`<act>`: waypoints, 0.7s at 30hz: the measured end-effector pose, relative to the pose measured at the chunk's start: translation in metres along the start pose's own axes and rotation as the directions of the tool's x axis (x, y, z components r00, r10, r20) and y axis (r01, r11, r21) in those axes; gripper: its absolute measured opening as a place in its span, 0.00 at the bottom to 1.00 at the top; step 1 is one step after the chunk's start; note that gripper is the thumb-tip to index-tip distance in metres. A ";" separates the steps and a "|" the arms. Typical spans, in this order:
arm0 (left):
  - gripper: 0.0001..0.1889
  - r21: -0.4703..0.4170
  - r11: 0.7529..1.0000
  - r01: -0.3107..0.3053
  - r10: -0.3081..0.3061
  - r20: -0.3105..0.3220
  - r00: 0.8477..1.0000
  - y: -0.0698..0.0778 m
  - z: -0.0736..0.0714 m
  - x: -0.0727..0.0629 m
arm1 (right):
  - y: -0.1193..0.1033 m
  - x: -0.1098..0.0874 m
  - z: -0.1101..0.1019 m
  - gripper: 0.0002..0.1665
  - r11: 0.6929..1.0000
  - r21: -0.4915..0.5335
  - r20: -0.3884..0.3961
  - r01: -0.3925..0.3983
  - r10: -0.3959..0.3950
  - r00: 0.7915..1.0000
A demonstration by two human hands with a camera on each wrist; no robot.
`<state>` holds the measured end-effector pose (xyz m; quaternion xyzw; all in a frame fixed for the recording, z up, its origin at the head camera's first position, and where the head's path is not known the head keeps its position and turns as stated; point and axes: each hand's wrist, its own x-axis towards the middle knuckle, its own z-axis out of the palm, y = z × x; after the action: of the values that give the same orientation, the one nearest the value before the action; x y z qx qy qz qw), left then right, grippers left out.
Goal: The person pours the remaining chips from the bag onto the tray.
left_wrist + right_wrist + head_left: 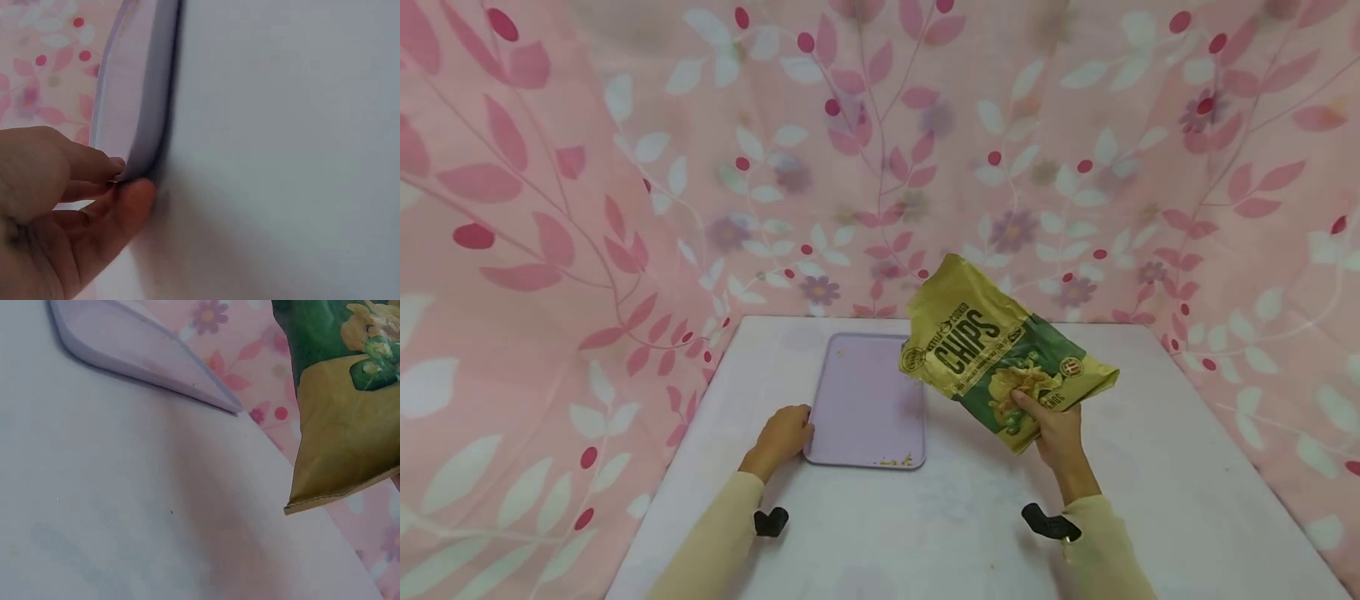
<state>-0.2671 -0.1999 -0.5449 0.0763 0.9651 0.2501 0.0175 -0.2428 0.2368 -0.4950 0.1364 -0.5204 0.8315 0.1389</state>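
Note:
A lilac tray lies on the table, with small yellow crumbs near its front right corner. My left hand is at the tray's left edge. In the left wrist view, that hand pinches the rim of the tray between thumb and fingers. My right hand grips a yellow and green bag of chips by its lower part, thumb across the front. The bag hangs tilted above the table, right of the tray. In the right wrist view, the bag hides nearly all of the hand.
A white cloth covers the table, with a few tiny specks on it. Pink curtains with leaf and flower prints stand behind and at both sides. Black wrist mounts sit at both sleeves.

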 end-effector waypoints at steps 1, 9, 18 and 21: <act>0.04 -0.027 1.000 0.000 0.000 0.007 1.000 -0.001 0.001 -0.005 | 0.001 0.000 0.001 0.38 0.999 -0.052 -0.011 -0.013 0.012 1.000; 0.22 -0.132 0.991 -0.012 0.006 -0.043 0.999 -0.008 0.016 -0.024 | 0.013 0.002 0.009 0.31 0.850 -0.500 -0.106 -0.167 0.131 0.986; 0.26 -0.325 0.946 0.007 -0.013 -0.017 1.000 -0.013 0.015 -0.025 | -0.003 0.021 0.039 0.31 0.850 -0.526 0.002 -0.016 0.020 1.000; 0.26 -0.344 0.939 -0.002 -0.004 -0.017 1.000 -0.012 0.016 -0.028 | -0.009 0.017 0.053 0.27 0.791 -0.609 0.074 0.056 -0.014 0.997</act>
<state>-0.2404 -0.2072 -0.5646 0.0693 0.9067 0.4155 0.0224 -0.2504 0.1942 -0.4591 0.1212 -0.7624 0.6114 0.1738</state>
